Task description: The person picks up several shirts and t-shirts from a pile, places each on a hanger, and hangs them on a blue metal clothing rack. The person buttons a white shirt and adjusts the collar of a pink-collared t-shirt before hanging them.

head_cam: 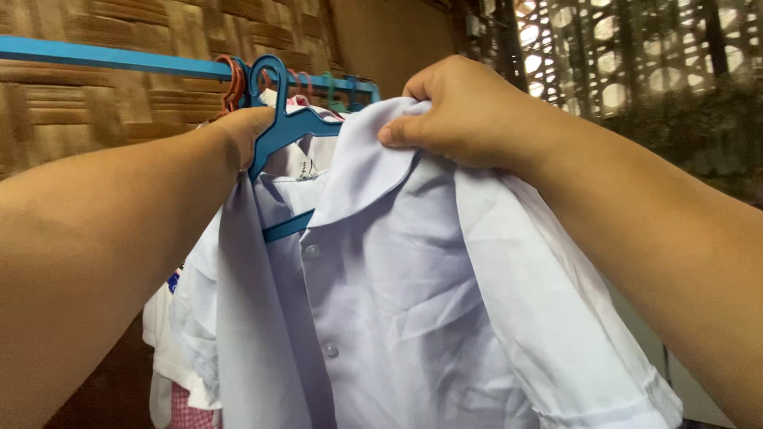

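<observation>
A white buttoned shirt (413,302) with a rounded collar hangs half on a blue plastic hanger (292,127). The hanger's hook sits over a blue rail (103,57). My left hand (242,131) grips the hanger near its neck, together with the shirt's left shoulder. My right hand (457,111) pinches the shirt's collar and right shoulder, lifted up beside the hanger's right arm. The hanger's lower bar shows through the open shirt front.
More hangers (232,79), orange and teal, hang further along the rail with other white garments (171,349) and a red checked cloth (195,413) behind. A woven wall (119,24) stands behind the rail. A patterned lattice screen (636,56) is at the right.
</observation>
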